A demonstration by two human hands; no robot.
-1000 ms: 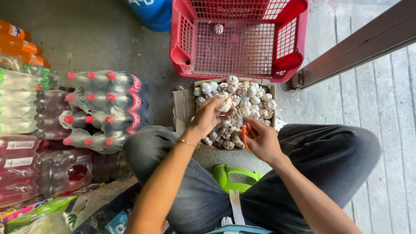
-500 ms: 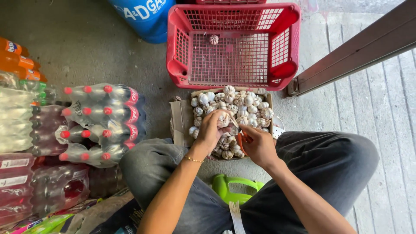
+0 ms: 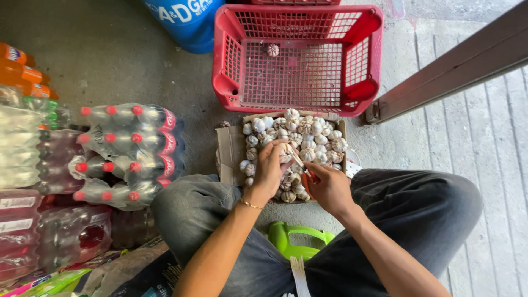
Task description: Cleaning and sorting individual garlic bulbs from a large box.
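Observation:
A cardboard box (image 3: 228, 148) full of white garlic bulbs (image 3: 308, 135) sits on the floor between my knees. My left hand (image 3: 269, 170) grips one garlic bulb (image 3: 285, 158) over the box. My right hand (image 3: 329, 190) holds an orange-handled cutter (image 3: 306, 179), its blade touching the stem of that bulb. Beyond the box stands a red plastic basket (image 3: 366, 91) with a single garlic bulb (image 3: 273, 50) lying inside at its far end.
Shrink-wrapped packs of soft-drink bottles with red caps (image 3: 124, 151) are stacked at left, orange bottles (image 3: 22, 71) further back. A blue drum (image 3: 184, 19) stands at the top. A brown metal rail (image 3: 451, 69) runs along the right. I sit on a green stool (image 3: 294, 236).
The view has tilted down a little. My left hand has picked a bulb from the box and brought it against the cutter in my right hand.

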